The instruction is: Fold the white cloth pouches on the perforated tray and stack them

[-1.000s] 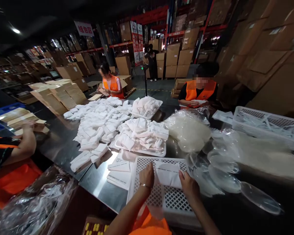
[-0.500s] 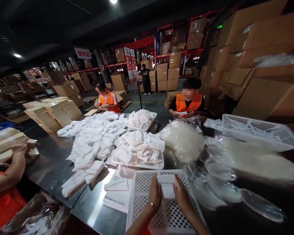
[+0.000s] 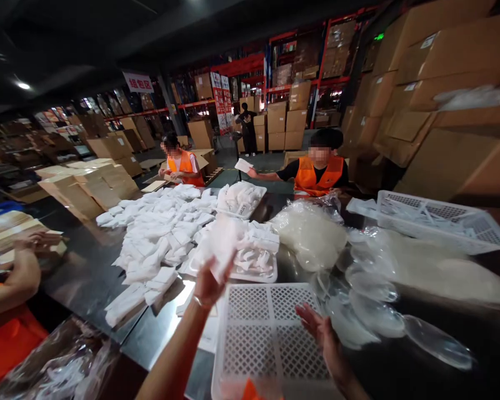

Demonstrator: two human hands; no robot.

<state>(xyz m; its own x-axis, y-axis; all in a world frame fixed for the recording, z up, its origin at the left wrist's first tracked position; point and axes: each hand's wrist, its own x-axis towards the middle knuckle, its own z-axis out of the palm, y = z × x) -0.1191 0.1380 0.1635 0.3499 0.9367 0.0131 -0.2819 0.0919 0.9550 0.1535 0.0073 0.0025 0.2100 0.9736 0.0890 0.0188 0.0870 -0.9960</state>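
Note:
My left hand (image 3: pixel 209 283) is raised above the table and grips a white folded packet (image 3: pixel 221 244), blurred by motion, in front of a white tray (image 3: pixel 270 275) heaped with similar packets. My right hand (image 3: pixel 318 326) hovers with fingers apart at the right rim of the white perforated basket (image 3: pixel 266 333) directly in front of me; nothing is in it. The basket's inside shows only its grid floor.
A big spread of white packets (image 3: pixel 158 233) covers the steel table (image 3: pixel 91 278). Clear plastic bags (image 3: pixel 370 289) lie to the right, another white basket (image 3: pixel 441 222) behind them. People in orange vests work at the left (image 3: pixel 8 294) and across (image 3: pixel 316 166). Cardboard boxes (image 3: pixel 441 111) stack up around.
My left hand has lifted the white packet out of the basket, up and to the left. My right hand has let go and drawn back to the basket's right side. The person opposite now holds up a packet.

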